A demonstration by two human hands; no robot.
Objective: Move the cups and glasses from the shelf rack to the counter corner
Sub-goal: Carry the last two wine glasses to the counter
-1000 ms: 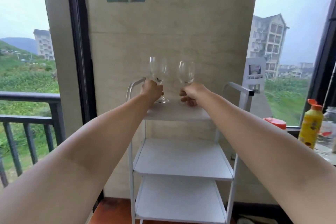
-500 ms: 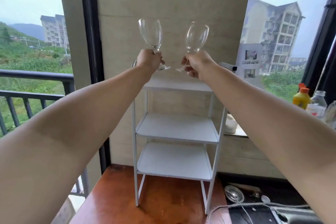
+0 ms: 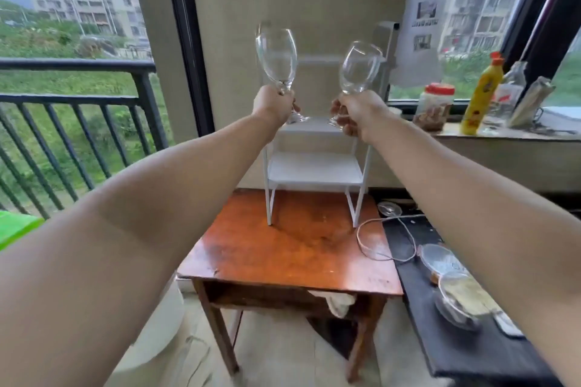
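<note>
Two clear stemmed glasses are up in the air, off the rack. The left glass (image 3: 277, 58) stands pretty much upright, the right glass (image 3: 358, 67) tips a bit to the right, and the bowls are apart, not touching. The left hand (image 3: 273, 104) is wrapped tight around the stem of its glass, foot poking out below the fist; the right hand (image 3: 356, 115) is closed the same way around the other stem. Both arms are stretched straight out in front, bare forearms filling the lower corners of the view.

Right behind the glasses sits the white shelf rack (image 3: 314, 166), standing on a reddish wooden bench (image 3: 292, 248), its visible shelves bare. A white cable (image 3: 386, 239) loops off the bench's right edge onto a dark counter (image 3: 465, 349) that carries a couple of glass lids (image 3: 456, 289). On the window ledge to the right there's a jar with a red lid (image 3: 435, 107), a yellow bottle (image 3: 481, 97) and a clear bottle (image 3: 511, 88). A dark balcony railing (image 3: 78, 97) runs along the left.
</note>
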